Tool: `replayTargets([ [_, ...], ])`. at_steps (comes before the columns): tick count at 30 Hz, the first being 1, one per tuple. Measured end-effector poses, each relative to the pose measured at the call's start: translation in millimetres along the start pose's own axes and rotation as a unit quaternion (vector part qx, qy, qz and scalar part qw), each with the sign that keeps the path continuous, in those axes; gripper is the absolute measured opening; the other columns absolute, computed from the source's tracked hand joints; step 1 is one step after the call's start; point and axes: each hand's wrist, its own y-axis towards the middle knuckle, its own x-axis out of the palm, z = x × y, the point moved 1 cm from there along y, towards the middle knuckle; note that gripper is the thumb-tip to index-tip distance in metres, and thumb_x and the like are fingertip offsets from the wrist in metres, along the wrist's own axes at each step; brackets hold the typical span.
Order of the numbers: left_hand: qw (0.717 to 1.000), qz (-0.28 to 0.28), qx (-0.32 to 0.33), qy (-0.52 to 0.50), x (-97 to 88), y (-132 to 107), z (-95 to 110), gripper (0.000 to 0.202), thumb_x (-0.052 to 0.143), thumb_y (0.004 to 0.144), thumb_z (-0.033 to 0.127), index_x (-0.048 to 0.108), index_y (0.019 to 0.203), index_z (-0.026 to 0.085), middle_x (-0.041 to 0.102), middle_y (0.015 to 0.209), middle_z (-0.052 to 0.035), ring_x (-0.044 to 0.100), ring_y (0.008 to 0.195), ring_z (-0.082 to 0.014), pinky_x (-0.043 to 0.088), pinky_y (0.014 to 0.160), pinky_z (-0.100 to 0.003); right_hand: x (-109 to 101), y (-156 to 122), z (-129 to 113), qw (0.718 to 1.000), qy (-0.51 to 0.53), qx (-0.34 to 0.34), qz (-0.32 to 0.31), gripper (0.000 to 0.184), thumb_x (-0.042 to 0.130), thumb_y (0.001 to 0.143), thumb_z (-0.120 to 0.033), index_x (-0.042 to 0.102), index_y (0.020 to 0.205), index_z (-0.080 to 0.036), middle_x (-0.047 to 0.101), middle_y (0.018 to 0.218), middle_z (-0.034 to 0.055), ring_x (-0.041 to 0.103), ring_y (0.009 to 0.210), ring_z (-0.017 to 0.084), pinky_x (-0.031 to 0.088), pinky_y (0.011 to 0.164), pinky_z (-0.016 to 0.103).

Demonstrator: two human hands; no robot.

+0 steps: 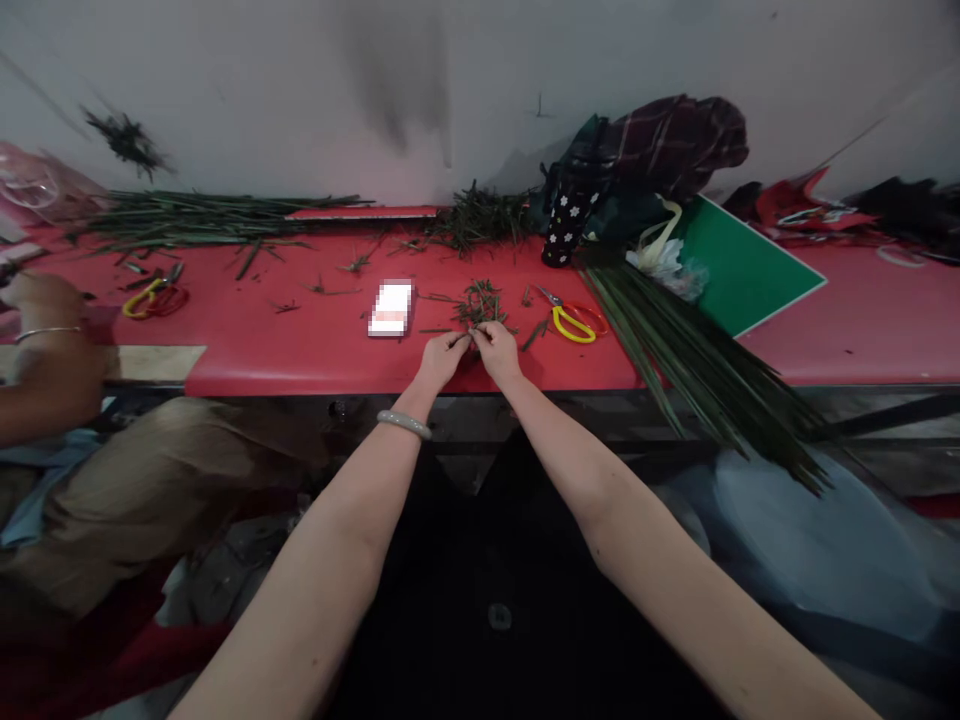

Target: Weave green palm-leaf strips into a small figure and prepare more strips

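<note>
Black tumbler [564, 225]: contents hidden | left hand [442, 358], right hand [496, 350]: curled beside clippings [484, 301], hold unclear

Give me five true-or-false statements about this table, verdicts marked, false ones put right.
1. The bare left hand and bare right hand are close together beside a small pile of dark green plant clippings. True.
2. A pale grey round bangle is worn on the right arm. False: it is on the left.
3. A black flower-patterned bottle stands on the red table. True.
4. The right hand holds yellow-and-red-handled metal scissors. False: both such pairs lie on the table.
5. A rectangular bright-screened phone lies left of the hands. True.
</note>
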Motion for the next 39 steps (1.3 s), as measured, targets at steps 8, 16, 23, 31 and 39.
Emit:
replayTargets([
  [8, 1.000, 0.009, 0.004, -0.010, -1.2, 1.7, -4.4, 0.019, 0.049, 0.069, 0.024, 0.064, 0.077, 0.014, 0.064, 0.073, -0.0019, 0.056, 0.071, -0.0135, 0.043, 0.068, -0.024, -0.4, -0.1, -2.5, 1.000, 0.015, -0.017, -0.007, 0.016, 0.050, 0.076, -0.031, 0.057, 0.069, -0.018, 0.055, 0.072, 0.0019, 0.052, 0.072, 0.015, 0.041, 0.069, 0.027],
  [16, 1.000, 0.022, 0.002, 0.018, -0.2, 1.5, -2.5, 0.016, 0.051, 0.068, 0.025, 0.062, 0.074, 0.015, 0.062, 0.069, -0.0016, 0.055, 0.067, -0.0132, 0.042, 0.065, -0.024, -0.4, -2.9, -2.6, 1.000, 0.007, -0.011, -0.013, 0.016, 0.045, 0.078, -0.028, 0.057, 0.074, -0.019, 0.056, 0.075, 0.0030, 0.052, 0.074, 0.015, 0.041, 0.070, 0.028],
  [23, 0.999, 0.042, -0.002, 0.032, -0.5, -0.4, -0.3, 0.015, 0.050, 0.071, 0.025, 0.061, 0.070, 0.015, 0.062, 0.067, -0.0021, 0.054, 0.066, -0.0135, 0.041, 0.065, -0.025, -1.2, -6.6, -3.9, 1.000, -0.016, -0.008, -0.013, 0.015, 0.043, 0.079, -0.026, 0.055, 0.074, -0.019, 0.055, 0.077, 0.0036, 0.052, 0.075, 0.016, 0.041, 0.071, 0.029],
  [31, 0.996, 0.090, -0.024, -0.001, 2.8, 1.8, -6.5, 0.012, 0.050, 0.072, 0.023, 0.057, 0.073, 0.014, 0.060, 0.068, -0.0039, 0.054, 0.067, -0.0137, 0.042, 0.065, -0.027, -1.5, -7.1, -3.7, 0.999, -0.029, -0.004, 0.018, 0.013, 0.039, 0.079, -0.022, 0.052, 0.077, -0.018, 0.055, 0.089, 0.0083, 0.050, 0.086, 0.019, 0.039, 0.084, 0.034],
  [39, 0.991, 0.088, -0.022, -0.096, 4.3, -0.1, -8.5, 0.012, 0.048, 0.075, 0.023, 0.056, 0.076, 0.015, 0.061, 0.073, -0.0038, 0.057, 0.066, -0.0116, 0.045, 0.067, -0.026, -2.8, -5.8, -1.6, 0.999, -0.015, -0.002, 0.030, 0.017, 0.039, 0.081, -0.027, 0.053, 0.076, -0.019, 0.057, 0.085, 0.0070, 0.051, 0.084, 0.018, 0.041, 0.082, 0.032],
])
